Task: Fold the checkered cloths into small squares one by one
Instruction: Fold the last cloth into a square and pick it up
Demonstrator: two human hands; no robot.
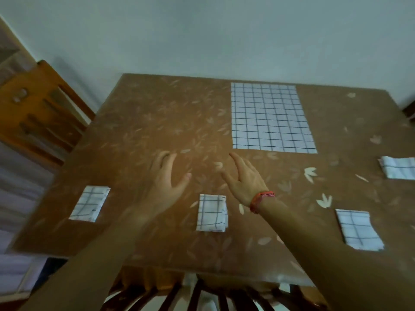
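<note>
Left grip (167, 176), right grip (243, 180): fingers spread, holding nothing, over worktop (146, 122). Flat cloth (269, 117): unfolded, just beyond right grip. Advice: pinch both near corners, lay edge on edge squarely.

Table cover (139, 122): glossy brown leaf-print plastic. Unfolded cloth (270, 117): matt white woven, dark grid. Chair (33, 108): varnished wood.
</note>
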